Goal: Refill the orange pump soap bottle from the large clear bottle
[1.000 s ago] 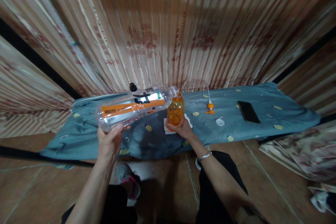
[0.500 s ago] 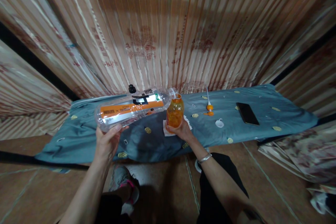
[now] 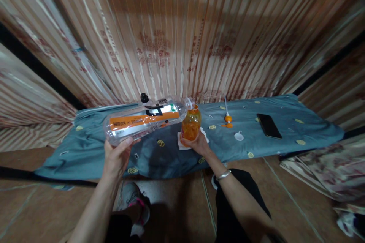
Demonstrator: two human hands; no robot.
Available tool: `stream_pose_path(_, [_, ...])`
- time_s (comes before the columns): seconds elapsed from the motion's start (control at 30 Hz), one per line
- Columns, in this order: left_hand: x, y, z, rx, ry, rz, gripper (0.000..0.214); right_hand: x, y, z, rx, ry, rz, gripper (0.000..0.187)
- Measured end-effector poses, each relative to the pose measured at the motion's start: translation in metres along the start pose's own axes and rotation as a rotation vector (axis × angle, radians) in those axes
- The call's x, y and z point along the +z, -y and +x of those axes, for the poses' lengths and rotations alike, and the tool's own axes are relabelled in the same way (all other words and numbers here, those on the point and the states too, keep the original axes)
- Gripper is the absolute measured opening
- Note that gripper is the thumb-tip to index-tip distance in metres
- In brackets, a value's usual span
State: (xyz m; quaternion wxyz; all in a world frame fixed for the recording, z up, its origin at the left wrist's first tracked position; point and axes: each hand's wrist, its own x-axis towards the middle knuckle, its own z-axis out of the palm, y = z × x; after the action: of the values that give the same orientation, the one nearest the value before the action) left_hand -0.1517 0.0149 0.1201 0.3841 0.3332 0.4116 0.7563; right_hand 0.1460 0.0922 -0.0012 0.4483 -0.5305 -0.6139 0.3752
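Observation:
My left hand (image 3: pixel 118 155) is closed around the base end of a large clear plastic bottle (image 3: pixel 145 117) with an orange and silver label. The bottle lies tilted almost level, its uncapped neck at the mouth of an orange translucent bottle (image 3: pixel 191 123). My right hand (image 3: pixel 198 142) is wrapped round the lower part of that orange bottle, which stands upright on a white tissue (image 3: pixel 182 146). Orange-tinted liquid seems to show inside it; its exact level is hard to tell. An orange pump head (image 3: pixel 228 119) with a white tube lies to the right.
A teal patterned sheet (image 3: pixel 159 163) covers the narrow bed-like surface. On it are a black phone (image 3: pixel 268 125) at right and a black cap (image 3: pixel 144 97) at the back. Striped curtains (image 3: pixel 176 34) hang behind, and dark poles (image 3: pixel 327 64) slant at the sides.
Both hands keep their holds, and the clear bottle stays tilted at the orange bottle's mouth. The whole view has shifted very slightly; little else differs.

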Motion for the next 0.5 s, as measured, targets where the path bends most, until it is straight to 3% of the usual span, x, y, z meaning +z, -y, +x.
stream_pose_path(0.17, [-0.0002,0.0020,0.0001,0.003,-0.021,-0.019,0.063,-0.0010,-0.0009,-0.0004,0.007,-0.006,0.010,0.064])
stream_pose_path(0.5, [0.0022,-0.0052,-0.0037,-0.042,-0.050,0.054,0.090,0.0006,0.0034,-0.0009,0.016,-0.032,0.044,0.069])
